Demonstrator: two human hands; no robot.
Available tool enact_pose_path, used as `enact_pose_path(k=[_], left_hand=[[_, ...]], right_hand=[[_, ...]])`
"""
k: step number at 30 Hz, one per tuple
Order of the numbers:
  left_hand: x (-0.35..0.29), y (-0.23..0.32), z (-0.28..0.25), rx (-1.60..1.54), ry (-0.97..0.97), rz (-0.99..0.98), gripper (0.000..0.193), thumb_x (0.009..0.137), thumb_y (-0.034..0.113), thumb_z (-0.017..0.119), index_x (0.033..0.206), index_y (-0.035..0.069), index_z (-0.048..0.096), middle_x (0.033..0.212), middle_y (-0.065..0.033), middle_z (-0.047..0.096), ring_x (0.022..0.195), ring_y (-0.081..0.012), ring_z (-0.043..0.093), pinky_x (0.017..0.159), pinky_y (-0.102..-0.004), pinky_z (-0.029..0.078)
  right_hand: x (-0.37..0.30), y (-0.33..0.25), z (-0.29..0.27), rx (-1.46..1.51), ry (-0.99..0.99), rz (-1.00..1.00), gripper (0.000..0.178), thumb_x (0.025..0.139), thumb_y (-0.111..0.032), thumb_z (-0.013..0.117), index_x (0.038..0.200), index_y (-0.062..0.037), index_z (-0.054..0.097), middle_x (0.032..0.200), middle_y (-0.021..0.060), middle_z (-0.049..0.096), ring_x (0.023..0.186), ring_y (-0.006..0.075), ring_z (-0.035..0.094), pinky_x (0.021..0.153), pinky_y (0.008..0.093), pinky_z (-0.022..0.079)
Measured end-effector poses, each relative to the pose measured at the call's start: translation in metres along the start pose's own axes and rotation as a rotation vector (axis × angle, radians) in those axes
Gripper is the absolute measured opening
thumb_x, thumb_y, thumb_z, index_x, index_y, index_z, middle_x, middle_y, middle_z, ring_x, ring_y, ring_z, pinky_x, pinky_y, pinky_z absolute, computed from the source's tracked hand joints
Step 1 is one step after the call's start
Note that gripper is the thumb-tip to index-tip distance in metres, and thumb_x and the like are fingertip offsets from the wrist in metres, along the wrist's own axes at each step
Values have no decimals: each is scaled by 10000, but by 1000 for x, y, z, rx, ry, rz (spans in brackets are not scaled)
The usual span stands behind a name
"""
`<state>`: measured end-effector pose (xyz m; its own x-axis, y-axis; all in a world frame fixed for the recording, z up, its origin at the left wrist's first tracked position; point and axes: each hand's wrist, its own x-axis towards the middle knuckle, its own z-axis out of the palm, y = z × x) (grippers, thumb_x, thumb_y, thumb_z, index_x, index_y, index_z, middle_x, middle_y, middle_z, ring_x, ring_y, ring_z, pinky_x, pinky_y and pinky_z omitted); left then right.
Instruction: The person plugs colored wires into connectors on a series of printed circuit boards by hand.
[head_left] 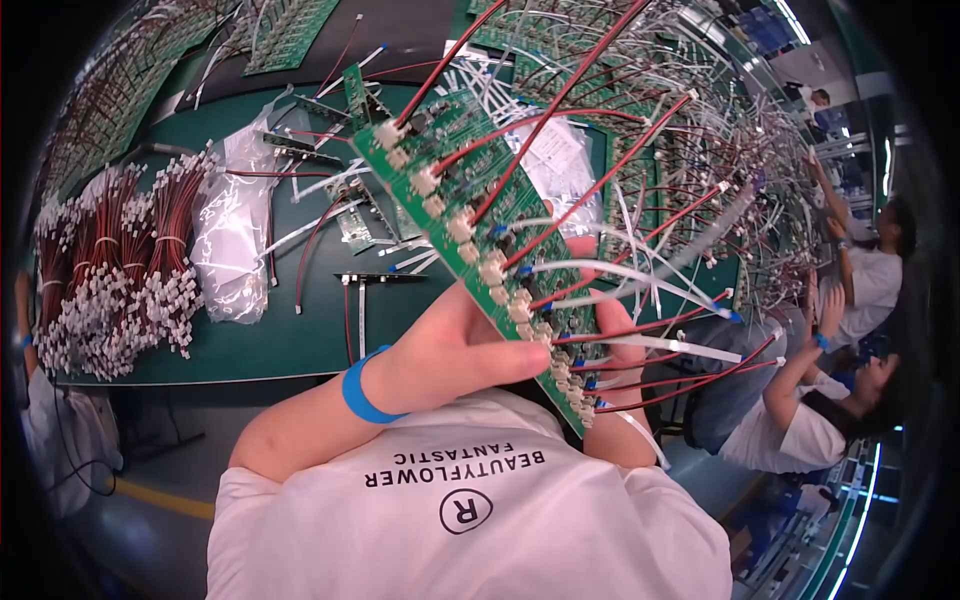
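We held a green circuit board at centre, angled eleven-to-five o'clock | our left hand pinched its edge | our right hand's fingers, half hidden, we couldn't read | wires trailing toward three o'clock risked snagging, pulling plugs loose

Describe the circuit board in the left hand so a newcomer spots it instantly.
Find the green table, then the left hand, with the blue wristband, by its near edge. That hand grips a long green circuit board slanting from upper left to lower right. Unlike the boards lying beyond, this one is held up, trailing red wires and white ribbon cables.
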<state>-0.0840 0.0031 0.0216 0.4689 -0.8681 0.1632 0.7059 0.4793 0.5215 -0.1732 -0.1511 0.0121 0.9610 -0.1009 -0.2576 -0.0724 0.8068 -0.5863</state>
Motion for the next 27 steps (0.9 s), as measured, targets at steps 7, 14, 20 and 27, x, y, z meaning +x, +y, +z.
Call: enact_pose_path(k=[7,14,20,27], left_hand=[[-2,-4,5,84,-133,104,664,789,-40,560,1374,10,248,1301,-130,438,1210,-221,429,1007,-355,340],[1,-6,9,-44,71,-130,946,585,128,642,1416,55,196,1420,-253,244,1289,-369,320,1066,-469,247],[3,-11,2,-115,179,-179,954,507,102,545,1402,40,219,1407,-286,240,1292,-404,299,1072,-505,232],[19,-11,19,84,49,-225,900,639,112,640,1409,47,178,1373,-269,313,1261,-384,354,1017,-502,331]], right_hand=[[-13,4,-33,-195,-60,-142,463,880,-291,509,1228,12,469,1178,150,547,1034,259,568,910,388,460],[-23,-1,-47,-182,-111,-107,483,892,-334,528,1183,51,498,1090,146,598,964,211,600,871,335,470],[-21,4,-39,-400,-96,-273,441,935,-309,470,1114,90,528,996,137,624,811,148,614,710,260,487],[-28,-6,-43,-440,-79,-331,481,938,-388,434,1057,64,545,763,55,613,534,59,505,451,194,387]])
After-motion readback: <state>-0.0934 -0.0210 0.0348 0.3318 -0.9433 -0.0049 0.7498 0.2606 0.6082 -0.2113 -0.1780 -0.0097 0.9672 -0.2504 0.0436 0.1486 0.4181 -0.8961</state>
